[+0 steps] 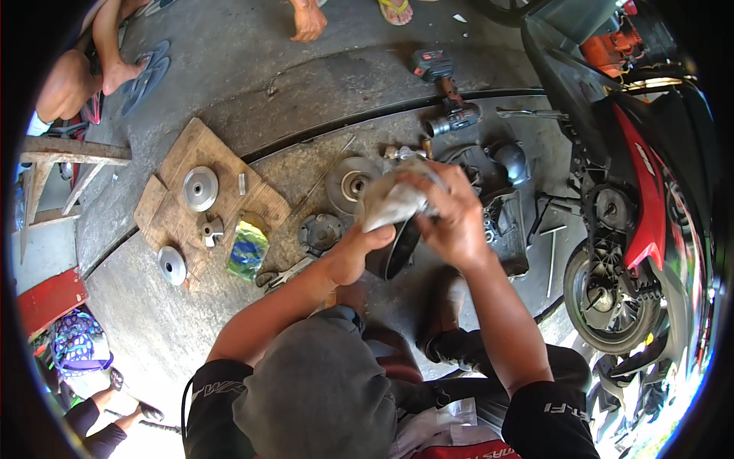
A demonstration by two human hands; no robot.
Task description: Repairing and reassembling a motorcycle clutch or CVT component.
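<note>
My right hand (451,214) is closed on a crumpled whitish rag (397,200), pressed against a dark, round, drum-like metal part (394,258). On the near side, my left hand (355,256) grips that part, its thumb lying along the edge beside the rag. The rag and my fingers hide much of the part. Just beyond my hands, a round metal pulley (353,183) with a central hub lies on the floor. A smaller disc with holes (319,233) rests left of my left hand.
Cardboard (172,164) at left bears metal discs (200,188) and a blue-green packet (248,251). A cordless impact wrench (455,115) lies beyond my hands. An opened engine cover (506,229) and a red-black motorcycle (638,191) are at right. Another person's hand (308,21) hangs at the far edge.
</note>
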